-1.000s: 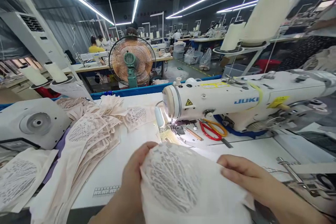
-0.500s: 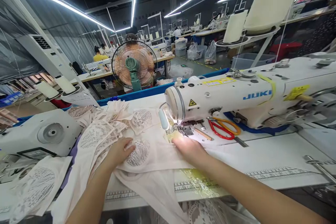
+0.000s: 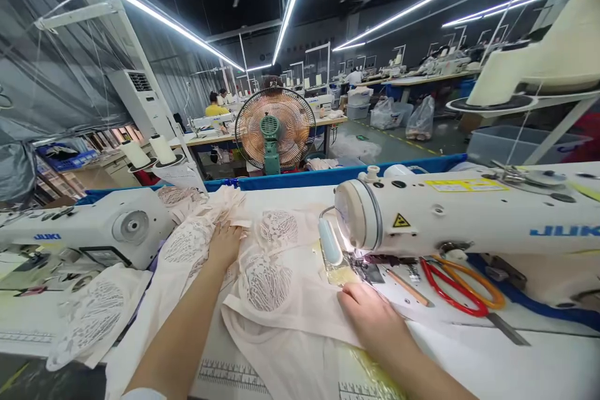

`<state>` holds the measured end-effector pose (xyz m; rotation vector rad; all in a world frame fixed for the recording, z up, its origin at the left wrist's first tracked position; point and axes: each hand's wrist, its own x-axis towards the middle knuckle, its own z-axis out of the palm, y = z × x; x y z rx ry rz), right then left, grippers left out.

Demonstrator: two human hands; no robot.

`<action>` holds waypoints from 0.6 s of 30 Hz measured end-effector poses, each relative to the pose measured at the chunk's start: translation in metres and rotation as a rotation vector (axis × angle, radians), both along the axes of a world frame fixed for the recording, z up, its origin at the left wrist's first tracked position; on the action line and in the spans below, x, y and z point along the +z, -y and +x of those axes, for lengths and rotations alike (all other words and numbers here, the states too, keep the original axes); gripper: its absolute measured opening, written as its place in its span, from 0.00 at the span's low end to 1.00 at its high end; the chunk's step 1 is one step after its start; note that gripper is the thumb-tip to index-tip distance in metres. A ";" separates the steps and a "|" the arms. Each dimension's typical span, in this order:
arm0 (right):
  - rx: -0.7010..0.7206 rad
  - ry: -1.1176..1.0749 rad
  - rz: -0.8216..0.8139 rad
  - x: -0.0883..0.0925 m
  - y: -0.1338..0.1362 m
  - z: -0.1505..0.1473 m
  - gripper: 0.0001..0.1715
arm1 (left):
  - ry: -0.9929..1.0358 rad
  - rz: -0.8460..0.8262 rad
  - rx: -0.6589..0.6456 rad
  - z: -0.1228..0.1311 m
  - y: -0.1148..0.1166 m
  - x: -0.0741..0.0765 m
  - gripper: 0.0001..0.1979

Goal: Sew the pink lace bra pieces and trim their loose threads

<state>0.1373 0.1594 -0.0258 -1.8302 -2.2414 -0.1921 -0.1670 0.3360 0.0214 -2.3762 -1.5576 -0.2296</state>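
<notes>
A pale pink fabric piece with a white lace oval [image 3: 281, 300] lies flat on the white sewing table [image 3: 539, 362]. My right hand [image 3: 370, 315] rests on its right edge, fingers flat, just in front of the lit presser foot [image 3: 349, 265] of the white JUKI sewing machine [image 3: 469, 215]. My left hand [image 3: 225, 244] lies palm down, fingers stretched, on the stack of similar lace pieces [image 3: 187, 244] to the left of the fabric piece.
Red and orange scissors [image 3: 462, 287] and a pencil [image 3: 407, 287] lie under the machine arm. A second JUKI machine [image 3: 89, 231] stands at left, with a loose lace piece [image 3: 89, 322] before it. A standing fan [image 3: 274, 131], thread cones [image 3: 150, 153] and other people's workstations fill the background.
The fabric went from held up in both hands to laid flat on the table. My right hand stayed by the presser foot; my left moved off the fabric onto the stack.
</notes>
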 end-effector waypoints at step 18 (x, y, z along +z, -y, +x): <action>0.005 -0.193 0.062 -0.016 -0.003 -0.015 0.24 | 0.386 -0.553 -0.692 0.167 0.122 0.001 0.18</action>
